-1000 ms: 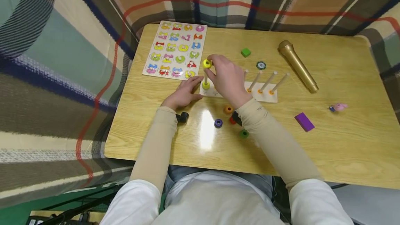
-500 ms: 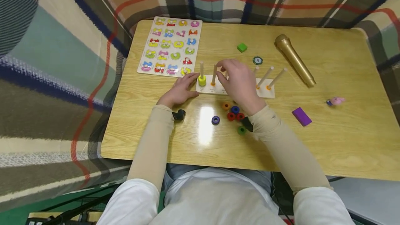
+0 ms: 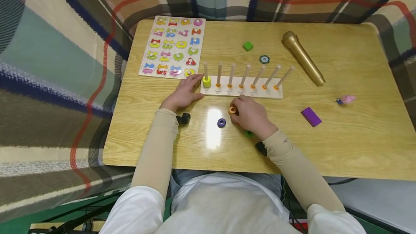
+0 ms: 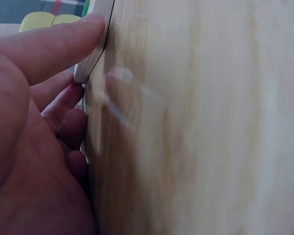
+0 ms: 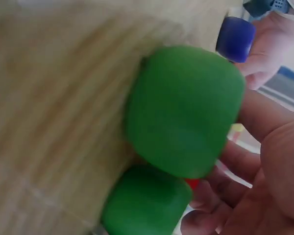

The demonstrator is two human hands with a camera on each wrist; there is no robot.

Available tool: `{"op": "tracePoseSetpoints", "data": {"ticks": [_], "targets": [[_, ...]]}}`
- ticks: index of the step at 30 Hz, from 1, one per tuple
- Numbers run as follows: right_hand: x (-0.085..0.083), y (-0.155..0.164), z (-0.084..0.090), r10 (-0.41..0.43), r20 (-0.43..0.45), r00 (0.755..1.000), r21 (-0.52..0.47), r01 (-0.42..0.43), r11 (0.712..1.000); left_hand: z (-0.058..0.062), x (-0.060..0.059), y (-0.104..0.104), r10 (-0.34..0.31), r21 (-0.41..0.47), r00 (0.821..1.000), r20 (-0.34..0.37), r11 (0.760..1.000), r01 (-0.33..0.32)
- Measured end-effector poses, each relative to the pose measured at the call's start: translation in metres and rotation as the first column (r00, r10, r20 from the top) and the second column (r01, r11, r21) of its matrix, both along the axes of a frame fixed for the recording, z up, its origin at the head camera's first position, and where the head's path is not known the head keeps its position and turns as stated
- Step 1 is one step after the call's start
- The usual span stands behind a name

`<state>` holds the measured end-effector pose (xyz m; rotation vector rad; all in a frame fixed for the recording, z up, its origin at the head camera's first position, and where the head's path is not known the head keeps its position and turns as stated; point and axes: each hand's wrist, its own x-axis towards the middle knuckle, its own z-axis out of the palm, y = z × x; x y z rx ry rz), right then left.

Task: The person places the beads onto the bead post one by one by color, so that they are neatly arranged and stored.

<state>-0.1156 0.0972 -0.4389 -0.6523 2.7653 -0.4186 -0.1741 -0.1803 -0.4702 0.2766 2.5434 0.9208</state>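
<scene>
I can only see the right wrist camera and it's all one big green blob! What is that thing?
Observer: It's a small green wooden ring lying on the wooden table, right under the right hand.
Operator: Is that hand holding something?
Observer: Yes, its fingers curl round a small orange wooden ring.
Operator: Where's the other hand?
Observer: The left hand lies flat at the left end of a white wooden peg board, beside a yellow ring on the first peg.
</scene>
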Motion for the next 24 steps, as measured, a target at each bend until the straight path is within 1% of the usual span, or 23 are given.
{"op": "tracePoseSetpoints", "data": {"ticks": [2, 5, 7, 9, 12, 14, 16, 18, 20, 24], "targets": [[0.0, 0.0, -0.001, -0.022, -0.01, 1.0, -0.037, 0.022, 0.999, 0.002, 0.001, 0.0, 0.007, 0.003, 1.0, 0.002, 1.0, -0.007], [-0.003, 0.0, 0.006, -0.083, -0.051, 0.995, -0.154, 0.075, 0.985, 0.004, 0.002, 0.0, 0.011, 0.002, 1.0, 0.005, 1.0, -0.011], [-0.007, -0.001, 0.017, -0.121, -0.107, 0.987, -0.258, 0.09, 0.962, 0.004, 0.003, 0.001, 0.011, 0.003, 1.0, 0.008, 1.0, -0.011], [-0.014, -0.004, 0.031, -0.152, -0.175, 0.973, -0.356, 0.082, 0.931, 0.005, 0.003, 0.001, 0.006, 0.004, 1.0, 0.004, 1.0, -0.006], [-0.028, -0.015, 0.053, -0.184, -0.252, 0.95, -0.428, 0.062, 0.902, 0.005, 0.002, 0.001, 0.007, 0.006, 1.0, -0.002, 1.0, -0.007], [-0.039, -0.023, 0.063, -0.2, -0.272, 0.941, -0.437, 0.065, 0.897, 0.005, 0.002, 0.0, 0.011, 0.01, 1.0, -0.004, 1.0, -0.011], [-0.049, -0.03, 0.069, -0.205, -0.283, 0.937, -0.42, 0.071, 0.905, 0.006, 0.003, 0.0, 0.018, 0.012, 1.0, -0.001, 1.0, -0.018], [-0.056, -0.036, 0.071, -0.2, -0.295, 0.934, -0.394, 0.072, 0.916, 0.005, 0.003, 0.0, 0.02, 0.009, 1.0, 0.002, 1.0, -0.021], [-0.061, -0.04, 0.071, -0.2, -0.302, 0.932, -0.371, 0.078, 0.926, 0.004, 0.004, 0.0, 0.018, 0.006, 1.0, 0.004, 1.0, -0.018], [-0.064, -0.043, 0.071, -0.198, -0.32, 0.926, -0.347, 0.08, 0.935, 0.005, 0.004, 0.0, 0.019, -0.004, 1.0, 0.005, 1.0, -0.019]]}}
